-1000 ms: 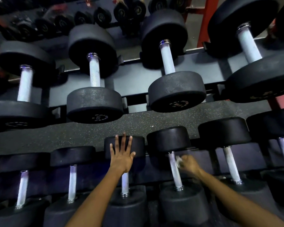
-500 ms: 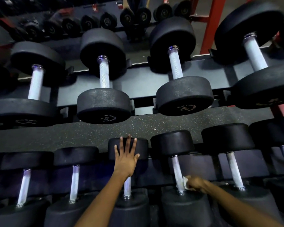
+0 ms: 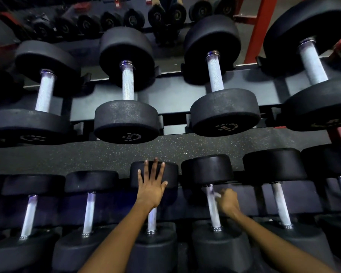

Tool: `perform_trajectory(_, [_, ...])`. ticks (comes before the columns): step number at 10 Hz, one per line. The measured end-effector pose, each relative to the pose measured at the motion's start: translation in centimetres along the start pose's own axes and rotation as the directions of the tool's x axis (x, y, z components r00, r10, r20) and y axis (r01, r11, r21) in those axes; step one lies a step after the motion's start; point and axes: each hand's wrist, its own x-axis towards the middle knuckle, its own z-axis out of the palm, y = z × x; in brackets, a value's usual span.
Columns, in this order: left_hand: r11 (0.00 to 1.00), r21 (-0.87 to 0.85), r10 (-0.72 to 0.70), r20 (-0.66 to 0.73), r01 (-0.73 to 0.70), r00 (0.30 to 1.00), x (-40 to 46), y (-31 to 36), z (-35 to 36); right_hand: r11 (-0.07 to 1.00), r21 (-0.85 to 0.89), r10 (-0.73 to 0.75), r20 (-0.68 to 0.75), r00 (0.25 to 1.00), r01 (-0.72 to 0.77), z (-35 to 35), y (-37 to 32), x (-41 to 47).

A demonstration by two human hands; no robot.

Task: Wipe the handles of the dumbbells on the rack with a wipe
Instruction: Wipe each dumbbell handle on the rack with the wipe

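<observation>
White wipe point(image 3: 217, 194) bunched in my right hand point(image 3: 229, 201), fingers curled round it and pressed against the upper part of a steel handle point(image 3: 213, 209) on the lower rack row — the dumbbell just right of centre. My left hand point(image 3: 151, 189) lies flat on the far head point(image 3: 171, 172) of the neighbouring dumbbell, fingers straight and spread wide. Bigger dumbbells point(image 3: 127, 101) sit on the upper row.
</observation>
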Motion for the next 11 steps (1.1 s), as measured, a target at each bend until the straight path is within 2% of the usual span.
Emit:
perform_trajectory(1, [1.000, -0.025, 0.017, -0.013, -0.017, 1.000, 0.1, 0.3, -0.2, 0.995, 0.091, -0.020, -0.098, 0.995, 0.029, 0.0, -0.8, 0.8])
perform_trajectory(2, [1.000, 0.013, 0.025, 0.005, -0.025, 1.000, -0.2, 0.3, 0.1, 0.980, -0.081, -0.169, 0.137, 0.976, 0.181, 1.5, 3.7, -3.2])
perform_trajectory(3, [1.000, 0.019, -0.007, 0.026, 0.006, 1.000, -0.4, 0.2, 0.2, 0.961, -0.177, -0.169, 0.223, 0.960, 0.211, 1.9, 4.7, -4.5])
perform_trajectory(4, [0.998, 0.068, 0.014, 0.035, -0.016, 0.999, -0.1, 0.6, -0.3, 0.968, -0.032, -0.250, -0.026, 0.968, 0.249, 1.1, 0.4, -0.8])
perform_trajectory(5, [1.000, 0.001, 0.024, 0.056, -0.024, 0.998, -0.1, 0.5, 0.0, 0.945, -0.131, -0.302, 0.005, 0.953, 0.300, 0.7, 0.2, 0.3])
perform_trajectory(6, [1.000, 0.004, 0.004, 0.052, -0.004, 0.999, -0.7, 0.4, -0.5, 0.816, -0.287, -0.361, 0.428, 0.829, 0.503, 0.4, 5.0, -2.0])
perform_trajectory(7, [0.999, -0.028, -0.033, 0.127, 0.037, 0.991, -0.6, 0.3, -0.4, 0.714, -0.314, -0.381, 0.576, 0.723, 0.626, -0.6, 5.1, -1.7])
perform_trajectory(8, [1.000, 0.017, -0.003, 0.129, 0.001, 0.992, -0.3, 0.4, -0.6, 0.797, -0.262, -0.430, 0.386, 0.816, 0.544, -2.3, 2.0, 0.8])
perform_trajectory(9, [1.000, -0.004, 0.018, 0.108, -0.017, 0.994, -0.4, 0.5, -0.2, 0.750, -0.296, -0.511, 0.310, 0.802, 0.592, -1.9, 2.4, 0.4])
perform_trajectory(10, [1.000, -0.008, 0.003, 0.119, -0.002, 0.993, -0.5, 0.4, 0.0, 0.547, -0.352, -0.440, 0.652, 0.618, 0.760, -2.0, 3.3, -1.2])
perform_trajectory(11, [1.000, -0.001, 0.011, 0.095, -0.010, 0.995, -0.5, 0.3, 0.0, 0.525, -0.380, -0.462, 0.624, 0.630, 0.762, -3.0, 2.3, -0.2])
